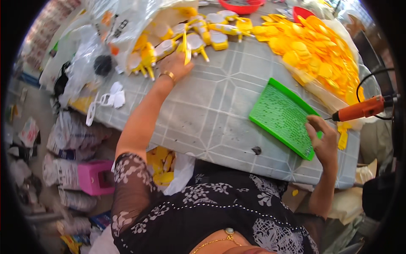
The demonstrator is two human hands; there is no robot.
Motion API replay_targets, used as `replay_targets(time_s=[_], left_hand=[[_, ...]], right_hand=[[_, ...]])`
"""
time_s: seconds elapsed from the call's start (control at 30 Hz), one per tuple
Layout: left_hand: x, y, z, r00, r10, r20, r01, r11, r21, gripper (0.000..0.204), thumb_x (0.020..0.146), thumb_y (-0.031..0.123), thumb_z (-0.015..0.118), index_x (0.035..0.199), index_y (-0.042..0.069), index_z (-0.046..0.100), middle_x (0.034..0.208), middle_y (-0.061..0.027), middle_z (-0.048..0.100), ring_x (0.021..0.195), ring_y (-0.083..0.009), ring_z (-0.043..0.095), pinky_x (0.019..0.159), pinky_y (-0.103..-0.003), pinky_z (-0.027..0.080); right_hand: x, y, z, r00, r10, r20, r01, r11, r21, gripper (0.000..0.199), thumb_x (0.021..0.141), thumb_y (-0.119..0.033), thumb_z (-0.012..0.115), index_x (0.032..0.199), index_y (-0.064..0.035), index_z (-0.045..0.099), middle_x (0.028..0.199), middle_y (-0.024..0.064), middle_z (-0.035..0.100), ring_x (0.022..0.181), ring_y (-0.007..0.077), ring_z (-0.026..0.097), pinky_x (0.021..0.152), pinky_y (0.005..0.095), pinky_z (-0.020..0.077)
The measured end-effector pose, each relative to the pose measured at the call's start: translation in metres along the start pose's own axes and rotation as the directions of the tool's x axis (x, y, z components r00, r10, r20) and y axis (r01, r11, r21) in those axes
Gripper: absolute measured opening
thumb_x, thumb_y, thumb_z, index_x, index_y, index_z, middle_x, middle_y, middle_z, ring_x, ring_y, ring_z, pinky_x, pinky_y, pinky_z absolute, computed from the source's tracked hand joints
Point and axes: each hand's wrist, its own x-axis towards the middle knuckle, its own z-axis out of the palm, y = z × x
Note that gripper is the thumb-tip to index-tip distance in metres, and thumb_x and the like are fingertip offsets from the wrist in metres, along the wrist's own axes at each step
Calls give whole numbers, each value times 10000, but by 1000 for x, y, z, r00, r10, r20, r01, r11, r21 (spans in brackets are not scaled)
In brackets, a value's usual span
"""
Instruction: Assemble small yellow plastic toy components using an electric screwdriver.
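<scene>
Closest to the person, under the table edge, a clear bag with yellow pieces [163, 165] hangs beside the dark patterned dress, and a pink box [95, 177] stands on the floor at the left among printed sacks. The grey table cover [211, 114] with a line pattern carries everything else.

The right hand [323, 142] comes up from the lower right with a bent wrist. Its fingers are curled and lie on the near right corner of the green tray [281, 116], which is full of small dots; if they pinch something small there, I cannot tell. Just beside this hand lies an orange electric screwdriver [363, 109] with a black cable.

The left arm stretches far across the table. The left hand [176, 65], with a gold bangle at the wrist, pinches a yellow and white plastic part [186, 48] from the pile of similar parts [203, 31] spilling from a clear bag. Further right lies a heap of yellow discs [317, 55], and behind it a red bowl [241, 6].
</scene>
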Motion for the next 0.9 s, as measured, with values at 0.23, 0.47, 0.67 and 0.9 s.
replay_targets(time_s=[0.23, 0.47, 0.67, 0.9], left_hand=[[-101, 104, -25, 977, 167, 132, -136, 967, -215, 403, 847, 465, 639, 946, 89, 743, 812, -159, 733, 764, -387, 713, 702, -517, 559], [-96, 109, -7, 799, 546, -252, -595, 660, -459, 480, 765, 124, 692, 1242, 85, 656, 1360, -160, 608, 1136, -334, 650, 921, -422, 537], [-69, 95, 1, 495, 855, -155, -846, 434, -309, 514, 755, 90, 668, 1267, 101, 629, 1376, -169, 579, 1266, -389, 544, 1031, -476, 480], [-111, 86, -10, 822, 566, 59, -535, 804, -259, 667, 772, 561, 787, 1156, 38, 633, 1131, -173, 612, 1065, -377, 579, 897, -433, 505]], right_hand=[[159, 6, 50, 980, -132, -146, 54, 892, -449, 307, 935, -271, 666, 1158, -61, 680, 1078, 166, 725, 980, 309, 714, 849, 426, 542], [256, 66, 68, 993, 104, -53, -114, 761, -639, 409, 919, -291, 621, 1289, -118, 637, 1241, 198, 690, 1158, 356, 662, 1000, 460, 498], [225, 58, 67, 988, -98, -122, 100, 995, 8, 404, 919, -194, 709, 1294, -63, 637, 986, 85, 724, 872, 170, 676, 794, 323, 544], [136, -35, 113, 927, -139, 348, -142, 730, 669, 378, 954, -139, 703, 1298, -9, 617, 1015, 23, 687, 873, 103, 633, 756, 252, 504]])
